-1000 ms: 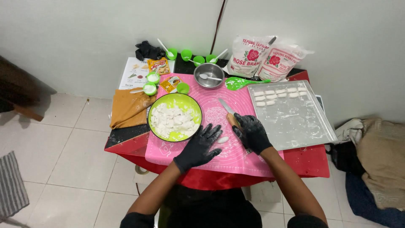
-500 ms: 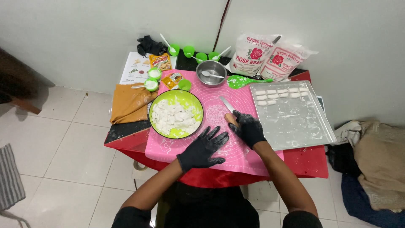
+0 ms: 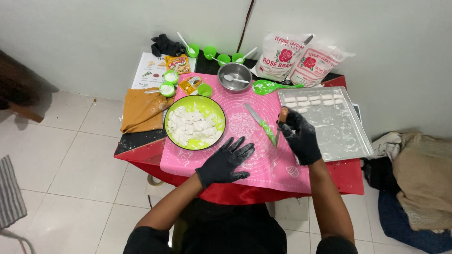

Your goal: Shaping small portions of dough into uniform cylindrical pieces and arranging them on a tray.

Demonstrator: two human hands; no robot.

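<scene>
Both my hands wear black gloves dusted with white flour. My left hand (image 3: 226, 162) lies flat on the pink silicone mat (image 3: 245, 162) with its fingers spread, just below a green bowl (image 3: 194, 123) full of white dough pieces. My right hand (image 3: 300, 137) is closed on a thin tool with a brown wooden handle (image 3: 284, 113), held upright at the mat's right edge beside a metal tray (image 3: 336, 136). A knife with a green handle (image 3: 262, 125) lies on the mat just left of that hand. A row of small white dough pieces (image 3: 310, 101) sits at the tray's far end.
At the back stand a steel bowl with a spoon (image 3: 234, 77), a green spatula (image 3: 270, 86), two flour bags (image 3: 301, 59) and several small green cups (image 3: 216, 55). A brown cloth (image 3: 143, 110) and a paper sheet (image 3: 149, 70) lie on the left. The table has a red cover (image 3: 348, 174).
My right hand has shifted right toward the tray with the wooden-handled tool, away from the knife on the mat. My left hand stays flat on the mat.
</scene>
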